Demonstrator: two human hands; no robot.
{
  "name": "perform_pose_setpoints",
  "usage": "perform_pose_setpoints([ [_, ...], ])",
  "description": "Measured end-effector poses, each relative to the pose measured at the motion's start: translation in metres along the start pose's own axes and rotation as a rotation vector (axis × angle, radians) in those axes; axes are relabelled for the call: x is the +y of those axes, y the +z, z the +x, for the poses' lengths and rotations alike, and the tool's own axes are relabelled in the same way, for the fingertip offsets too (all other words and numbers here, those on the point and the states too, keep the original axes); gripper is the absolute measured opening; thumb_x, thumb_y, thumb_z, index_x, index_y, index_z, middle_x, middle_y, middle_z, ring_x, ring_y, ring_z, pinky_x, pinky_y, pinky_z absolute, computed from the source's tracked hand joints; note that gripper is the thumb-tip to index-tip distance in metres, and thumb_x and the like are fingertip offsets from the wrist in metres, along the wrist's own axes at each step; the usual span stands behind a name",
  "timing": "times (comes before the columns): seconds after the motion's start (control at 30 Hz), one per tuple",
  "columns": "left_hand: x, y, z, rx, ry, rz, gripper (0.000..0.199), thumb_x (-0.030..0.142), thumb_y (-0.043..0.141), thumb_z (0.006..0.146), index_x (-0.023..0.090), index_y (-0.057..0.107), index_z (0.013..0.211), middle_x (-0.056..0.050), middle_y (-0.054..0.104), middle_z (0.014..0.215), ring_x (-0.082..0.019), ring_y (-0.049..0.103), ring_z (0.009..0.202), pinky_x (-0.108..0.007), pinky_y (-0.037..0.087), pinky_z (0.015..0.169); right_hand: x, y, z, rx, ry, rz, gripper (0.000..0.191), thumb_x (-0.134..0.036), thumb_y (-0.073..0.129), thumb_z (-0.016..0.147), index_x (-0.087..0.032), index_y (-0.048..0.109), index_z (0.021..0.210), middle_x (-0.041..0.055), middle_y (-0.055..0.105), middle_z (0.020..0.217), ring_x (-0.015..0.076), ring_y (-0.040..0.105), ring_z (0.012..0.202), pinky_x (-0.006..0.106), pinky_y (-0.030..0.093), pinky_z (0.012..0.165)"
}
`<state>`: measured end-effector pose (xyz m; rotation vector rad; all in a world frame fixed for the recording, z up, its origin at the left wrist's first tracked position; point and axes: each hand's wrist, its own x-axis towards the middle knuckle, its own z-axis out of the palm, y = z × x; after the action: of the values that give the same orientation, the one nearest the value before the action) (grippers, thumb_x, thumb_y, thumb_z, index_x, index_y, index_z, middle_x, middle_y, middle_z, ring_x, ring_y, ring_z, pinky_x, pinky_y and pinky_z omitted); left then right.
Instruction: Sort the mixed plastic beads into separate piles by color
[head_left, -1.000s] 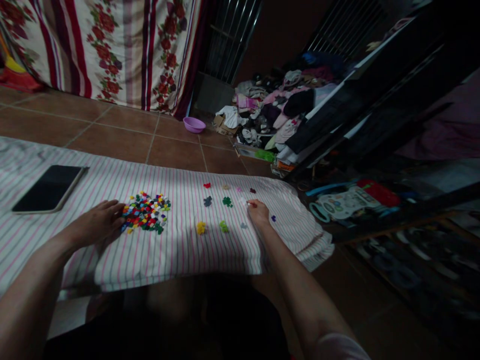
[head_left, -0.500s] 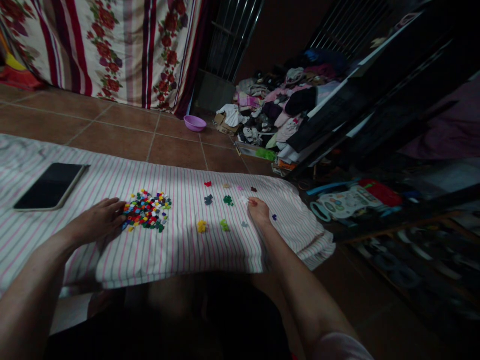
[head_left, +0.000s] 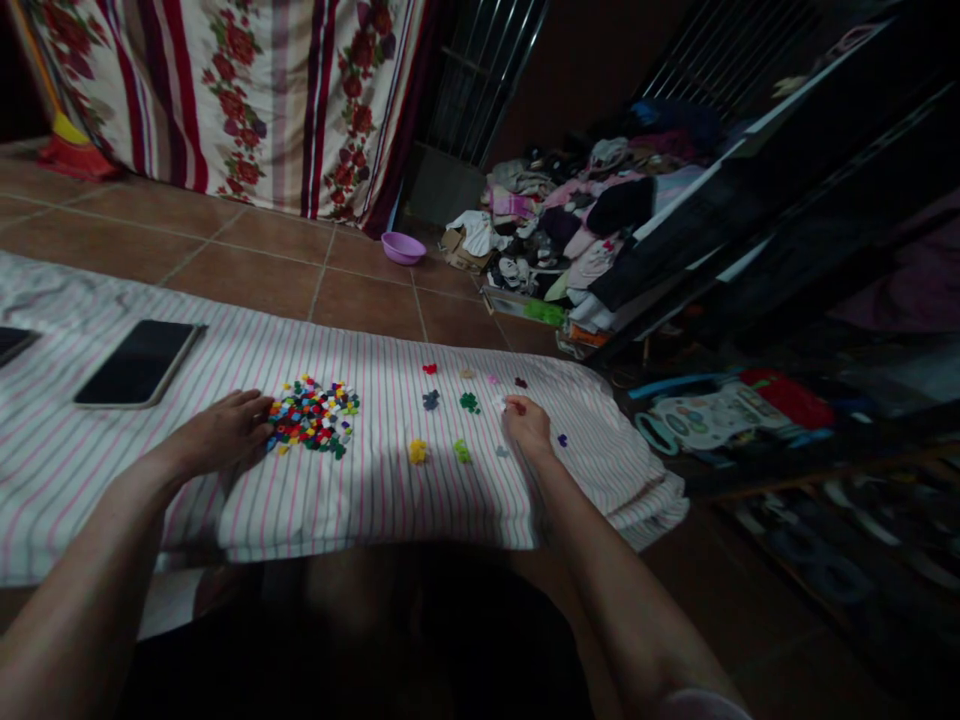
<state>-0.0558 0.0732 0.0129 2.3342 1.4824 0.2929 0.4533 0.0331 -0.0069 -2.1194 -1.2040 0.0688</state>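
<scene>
A heap of small multicoloured bricks (head_left: 311,418) lies on a striped cloth (head_left: 382,510). My left hand (head_left: 225,432) rests flat at the heap's left edge, fingers stretched out and touching it. To the right, my right hand (head_left: 529,424) is closed in a pinch at a small cluster of white bricks (head_left: 500,403); whatever is between the fingertips is too small to make out. Around it sit little single-colour groups: dark green bricks (head_left: 469,402), dark grey bricks (head_left: 430,400), yellow bricks (head_left: 418,452), lime bricks (head_left: 462,451), red bricks (head_left: 429,369) and purple bricks (head_left: 562,440).
A phone (head_left: 141,364) lies left of the heap, with another dark device (head_left: 13,343) at the left edge. Beyond the cloth, a purple basin (head_left: 403,249) stands on the tiled floor near piled clothes (head_left: 570,205). A dark shelf (head_left: 757,470) is at the right.
The camera view has turned slightly left, so everything sits further right and the second dark device shows. Both hands keep nearly the same places over the cloth.
</scene>
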Motion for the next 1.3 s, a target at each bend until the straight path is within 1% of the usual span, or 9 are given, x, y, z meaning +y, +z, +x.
perform_pose_setpoints([
  [0.1, 0.005, -0.005, -0.001, -0.037, -0.025, 0.021, 0.047, 0.040, 0.042, 0.083, 0.019, 0.066, 0.117, -0.013, 0.065, 0.126, -0.029, 0.056, 0.127, -0.044, 0.045, 0.110, -0.011, 0.007, -0.004, -0.026, -0.059, 0.017, 0.030, -0.022, 0.051, 0.076, -0.018, 0.076, 0.092, 0.0073, 0.075, 0.090, 0.0226, 0.068, 0.087, 0.037, 0.051, 0.091],
  [0.23, 0.006, -0.006, -0.002, -0.076, -0.007, 0.058, 0.047, 0.038, 0.038, 0.086, 0.016, 0.064, 0.118, -0.015, 0.064, 0.124, -0.028, 0.056, 0.124, -0.044, 0.044, 0.110, -0.031, 0.018, -0.014, -0.081, -0.151, 0.049, 0.029, -0.023, 0.050, 0.079, -0.017, 0.075, 0.093, 0.0087, 0.075, 0.095, 0.0224, 0.068, 0.090, 0.037, 0.051, 0.091],
  [0.47, -0.001, 0.000, -0.004, -0.024, 0.046, 0.058, 0.038, 0.035, 0.044, 0.088, 0.018, 0.064, 0.116, -0.014, 0.064, 0.121, -0.026, 0.057, 0.117, -0.042, 0.045, 0.106, -0.078, 0.036, -0.043, -0.179, -0.327, 0.107, 0.028, -0.020, 0.051, 0.079, -0.021, 0.076, 0.092, 0.0063, 0.074, 0.095, 0.0206, 0.066, 0.090, 0.035, 0.051, 0.089],
  [0.6, 0.001, -0.001, -0.006, -0.025, 0.049, 0.074, 0.039, 0.034, 0.045, 0.089, 0.017, 0.062, 0.119, -0.014, 0.063, 0.122, -0.027, 0.056, 0.119, -0.043, 0.044, 0.107, -0.109, 0.046, -0.065, -0.300, -0.458, 0.148, 0.026, -0.018, 0.053, 0.080, -0.021, 0.076, 0.091, 0.0059, 0.073, 0.093, 0.0188, 0.066, 0.086, 0.032, 0.052, 0.084],
  [0.7, 0.003, -0.003, -0.007, -0.017, 0.052, 0.071, 0.036, 0.034, 0.048, 0.088, 0.018, 0.064, 0.116, -0.013, 0.064, 0.118, -0.026, 0.058, 0.115, -0.043, 0.045, 0.106, -0.131, 0.053, -0.083, -0.405, -0.560, 0.185, 0.024, -0.018, 0.054, 0.083, -0.021, 0.076, 0.092, 0.0048, 0.072, 0.090, 0.0177, 0.065, 0.084, 0.031, 0.052, 0.081],
  [0.87, 0.000, -0.001, -0.006, 0.008, 0.074, 0.065, 0.032, 0.032, 0.049, 0.087, 0.020, 0.066, 0.111, -0.012, 0.066, 0.113, -0.027, 0.059, 0.111, -0.044, 0.047, 0.102, -0.161, 0.068, -0.106, -0.553, -0.717, 0.201, 0.026, -0.013, 0.056, 0.087, -0.022, 0.076, 0.101, 0.0044, 0.072, 0.096, 0.0171, 0.066, 0.091, 0.030, 0.051, 0.085],
  [0.97, -0.002, 0.001, -0.005, 0.004, 0.066, 0.065, 0.033, 0.029, 0.048, 0.087, 0.019, 0.065, 0.114, -0.012, 0.065, 0.117, -0.026, 0.058, 0.113, -0.043, 0.047, 0.103, -0.173, 0.078, -0.113, -0.603, -0.791, 0.177, 0.030, -0.009, 0.055, 0.088, -0.023, 0.075, 0.104, 0.0045, 0.071, 0.100, 0.0173, 0.065, 0.097, 0.030, 0.051, 0.089],
  [1.1, 0.000, -0.001, -0.006, -0.025, 0.044, 0.058, 0.037, 0.029, 0.047, 0.087, 0.018, 0.063, 0.117, -0.014, 0.063, 0.121, -0.026, 0.058, 0.115, -0.042, 0.046, 0.104, -0.184, 0.087, -0.116, -0.655, -0.857, 0.124, 0.032, -0.006, 0.055, 0.089, -0.024, 0.076, 0.105, 0.0041, 0.069, 0.099, 0.0170, 0.064, 0.097, 0.029, 0.050, 0.091],
  [1.3, 0.003, -0.005, -0.007, -0.039, 0.052, 0.066, 0.033, 0.030, 0.045, 0.088, 0.019, 0.065, 0.112, -0.012, 0.065, 0.115, -0.025, 0.058, 0.114, -0.041, 0.047, 0.103, -0.193, 0.088, -0.117, -0.692, -0.886, 0.013, 0.031, -0.007, 0.055, 0.090, -0.023, 0.075, 0.106, 0.0039, 0.067, 0.097, 0.0169, 0.063, 0.094, 0.030, 0.049, 0.091],
])
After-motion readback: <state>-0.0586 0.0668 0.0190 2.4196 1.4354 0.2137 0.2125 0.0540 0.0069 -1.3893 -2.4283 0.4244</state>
